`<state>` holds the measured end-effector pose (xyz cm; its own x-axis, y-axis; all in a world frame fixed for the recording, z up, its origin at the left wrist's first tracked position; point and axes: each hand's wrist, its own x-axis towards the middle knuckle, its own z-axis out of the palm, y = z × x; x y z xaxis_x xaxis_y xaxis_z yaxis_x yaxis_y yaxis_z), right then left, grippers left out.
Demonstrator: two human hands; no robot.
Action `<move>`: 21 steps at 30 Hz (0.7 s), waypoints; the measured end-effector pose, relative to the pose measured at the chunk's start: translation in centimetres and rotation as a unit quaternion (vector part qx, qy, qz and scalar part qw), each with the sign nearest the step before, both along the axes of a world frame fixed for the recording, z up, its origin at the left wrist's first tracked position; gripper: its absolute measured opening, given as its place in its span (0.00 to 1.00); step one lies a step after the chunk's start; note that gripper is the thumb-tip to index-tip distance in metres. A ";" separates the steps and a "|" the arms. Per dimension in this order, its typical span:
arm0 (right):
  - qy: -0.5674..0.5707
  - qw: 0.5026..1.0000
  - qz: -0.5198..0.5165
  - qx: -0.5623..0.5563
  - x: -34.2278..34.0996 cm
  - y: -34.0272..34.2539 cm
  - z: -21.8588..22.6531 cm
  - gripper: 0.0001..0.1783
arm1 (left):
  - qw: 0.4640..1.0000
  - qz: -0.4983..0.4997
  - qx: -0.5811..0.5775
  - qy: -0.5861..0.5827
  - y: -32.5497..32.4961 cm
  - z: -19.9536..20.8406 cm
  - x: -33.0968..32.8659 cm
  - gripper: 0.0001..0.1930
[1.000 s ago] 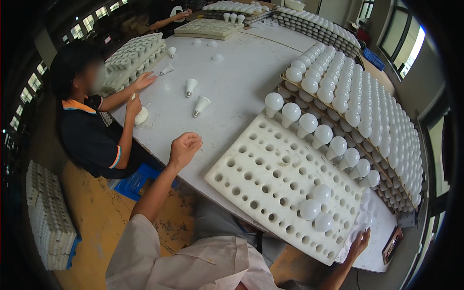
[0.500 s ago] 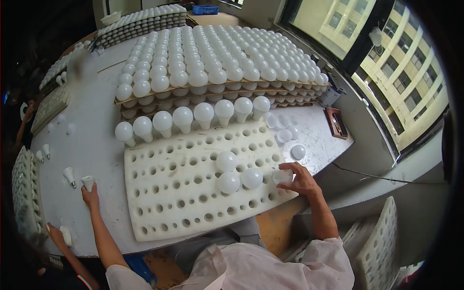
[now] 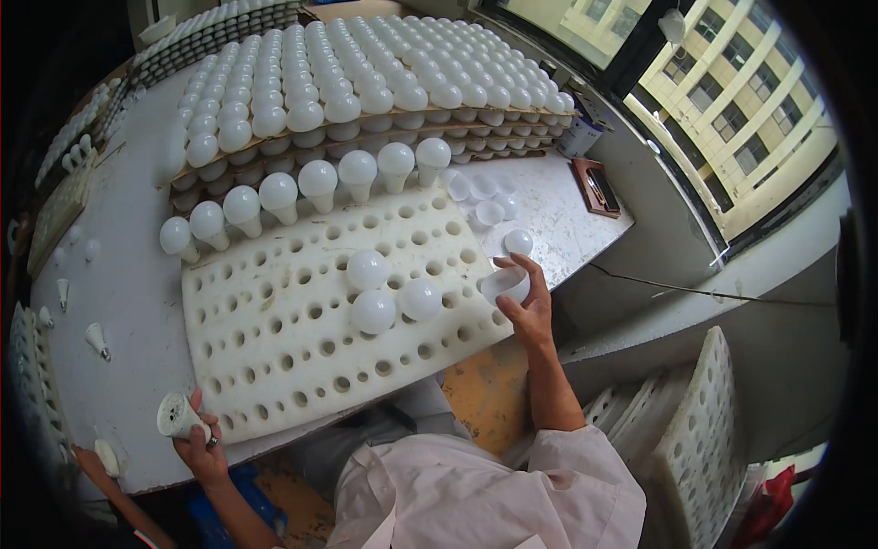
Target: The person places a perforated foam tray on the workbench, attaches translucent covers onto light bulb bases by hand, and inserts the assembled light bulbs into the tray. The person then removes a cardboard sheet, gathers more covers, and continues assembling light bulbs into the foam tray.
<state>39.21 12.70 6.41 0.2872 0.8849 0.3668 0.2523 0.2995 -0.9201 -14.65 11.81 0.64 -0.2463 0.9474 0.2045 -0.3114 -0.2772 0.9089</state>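
My left hand (image 3: 205, 448) is closed around a white bulb base (image 3: 174, 415), its wide end tilted up over the table's left front edge. Between the thumb and fingers of my right hand (image 3: 532, 306) is a hollow translucent bulb cover (image 3: 505, 285), at the right edge of a white foam tray (image 3: 274, 366) full of holes. Three white domes (image 3: 374, 312) lie on the tray, left of that hand. Along its far edge stands a row of light bulbs (image 3: 317, 183). Another dome (image 3: 519, 242) rests on the table just beyond my right hand.
Stacked layers of bulbs (image 3: 306, 115) fill the far side. Several loose covers (image 3: 489, 213) lie right of the bulb row. A loose bulb base (image 3: 97, 340) lies at left, above another person's hand (image 3: 90, 460). Foam trays (image 3: 700, 412) lean at lower right; a brown case (image 3: 596, 188) sits on the table.
My left hand has lifted the bulb base off the table and brought it nearer me, turning its wide end up. My right hand still holds the cover, now tilted. The whole view has shifted.
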 end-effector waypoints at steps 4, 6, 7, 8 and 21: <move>0.356 0.901 0.249 0.005 -4.4 -2.9 1.5 0.46 | 0.962 -0.263 -0.063 -0.049 -1.6 3.5 10.6 0.32; 0.368 0.881 0.297 -0.028 -6.4 -3.0 -0.1 0.47 | 0.916 -0.390 -0.080 0.055 -0.9 4.0 14.4 0.31; 0.356 0.881 0.309 -0.041 -7.4 -3.1 -0.7 0.48 | 0.897 -0.431 -0.061 0.081 -0.8 4.5 16.5 0.31; 0.310 0.897 0.309 -0.061 -8.0 -3.2 -1.2 0.49 | 0.886 -0.450 -0.079 0.077 -0.8 5.2 18.0 0.31; 0.260 0.894 0.346 -0.118 -11.6 -3.3 -2.9 0.50 | 0.856 -0.500 -0.129 -0.017 -2.1 3.5 18.7 0.25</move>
<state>27.57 9.37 3.48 -0.2817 0.9517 0.1225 -0.3980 0.0003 -0.9174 4.06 9.69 4.16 0.7125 0.7008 -0.0344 -0.3036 0.3522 0.8853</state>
